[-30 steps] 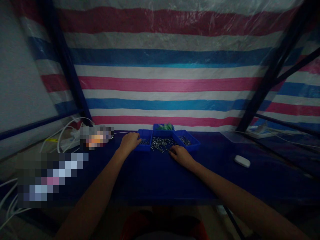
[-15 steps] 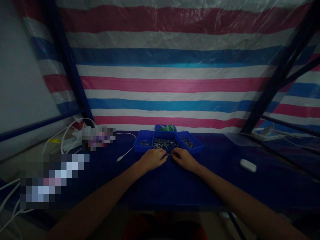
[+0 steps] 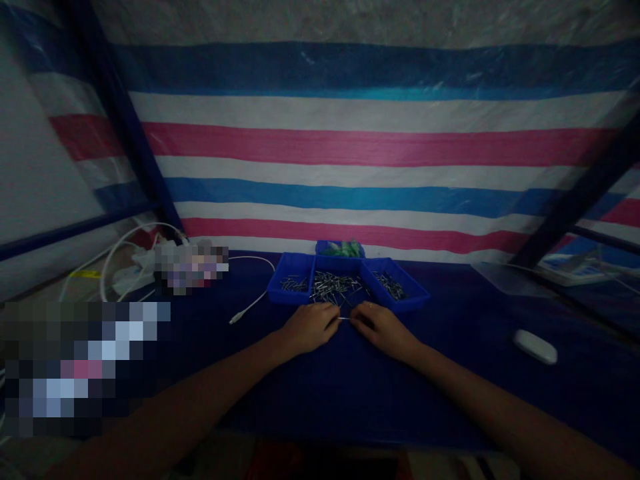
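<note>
Between my two hands, just in front of the blue trays, runs a thin shiny metal pin (image 3: 345, 319). My left hand (image 3: 311, 328) is closed, its fingertips pinching the pin's left end. At the right end, the bent fingers of my right hand (image 3: 384, 329) are closed on it too. Right behind the hands lies a heap of similar thin metal pins (image 3: 336, 287), too small and dark to name more exactly. A left blue tray (image 3: 280, 295) and a right blue tray (image 3: 411, 299) flank the heap, each with some of these pins inside.
Behind the heap, a small blue tray (image 3: 320, 247) holds green pieces. On the left lie a white cable (image 3: 253, 307) and blurred-out items. A white rounded case (image 3: 535, 347) rests on the blue table (image 3: 350, 400) at right. Striped sheeting (image 3: 340, 147) hangs behind.
The view has shifted down and a little left. Both hands have come slightly nearer to me, a bit away from the heap, and the pin between them now shows more clearly.
</note>
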A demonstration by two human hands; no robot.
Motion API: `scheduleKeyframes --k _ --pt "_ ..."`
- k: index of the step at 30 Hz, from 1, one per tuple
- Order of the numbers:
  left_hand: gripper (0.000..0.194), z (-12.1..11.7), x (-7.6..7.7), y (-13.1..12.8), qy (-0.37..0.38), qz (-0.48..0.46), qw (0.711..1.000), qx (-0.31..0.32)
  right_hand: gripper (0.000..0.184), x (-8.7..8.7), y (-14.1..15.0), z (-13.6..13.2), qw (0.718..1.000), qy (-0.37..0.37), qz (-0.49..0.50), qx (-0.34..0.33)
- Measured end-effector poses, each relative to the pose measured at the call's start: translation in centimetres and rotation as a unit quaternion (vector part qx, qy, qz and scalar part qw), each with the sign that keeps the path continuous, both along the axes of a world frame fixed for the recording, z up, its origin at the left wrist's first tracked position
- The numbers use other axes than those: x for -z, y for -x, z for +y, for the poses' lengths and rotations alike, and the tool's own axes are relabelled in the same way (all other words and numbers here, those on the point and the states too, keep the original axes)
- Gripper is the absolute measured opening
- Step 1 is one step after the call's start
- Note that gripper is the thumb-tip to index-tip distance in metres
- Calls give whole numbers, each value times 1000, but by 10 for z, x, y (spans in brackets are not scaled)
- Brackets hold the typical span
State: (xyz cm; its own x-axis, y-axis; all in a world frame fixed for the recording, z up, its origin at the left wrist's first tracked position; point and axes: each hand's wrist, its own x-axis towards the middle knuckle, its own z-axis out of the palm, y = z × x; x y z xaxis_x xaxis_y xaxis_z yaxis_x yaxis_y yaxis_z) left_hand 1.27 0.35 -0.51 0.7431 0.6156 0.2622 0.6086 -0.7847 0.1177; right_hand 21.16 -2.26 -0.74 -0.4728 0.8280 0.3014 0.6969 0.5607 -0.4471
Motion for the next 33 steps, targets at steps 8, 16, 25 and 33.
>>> scheduleKeyframes --k 8,16,25,33 --pt "17 0 -3 -1 -5 -16 1000 9 13 0 1 5 1000 0 -10 -17" --pt "19 3 1 -1 -15 -101 993 58 13 -5 0 4 998 21 40 -41" --pt "18 3 1 1 24 -142 985 99 16 -3 6 1 997 12 31 -64" --pt "10 -3 -6 4 64 -155 985 37 11 -10 3 0 996 54 16 -70"
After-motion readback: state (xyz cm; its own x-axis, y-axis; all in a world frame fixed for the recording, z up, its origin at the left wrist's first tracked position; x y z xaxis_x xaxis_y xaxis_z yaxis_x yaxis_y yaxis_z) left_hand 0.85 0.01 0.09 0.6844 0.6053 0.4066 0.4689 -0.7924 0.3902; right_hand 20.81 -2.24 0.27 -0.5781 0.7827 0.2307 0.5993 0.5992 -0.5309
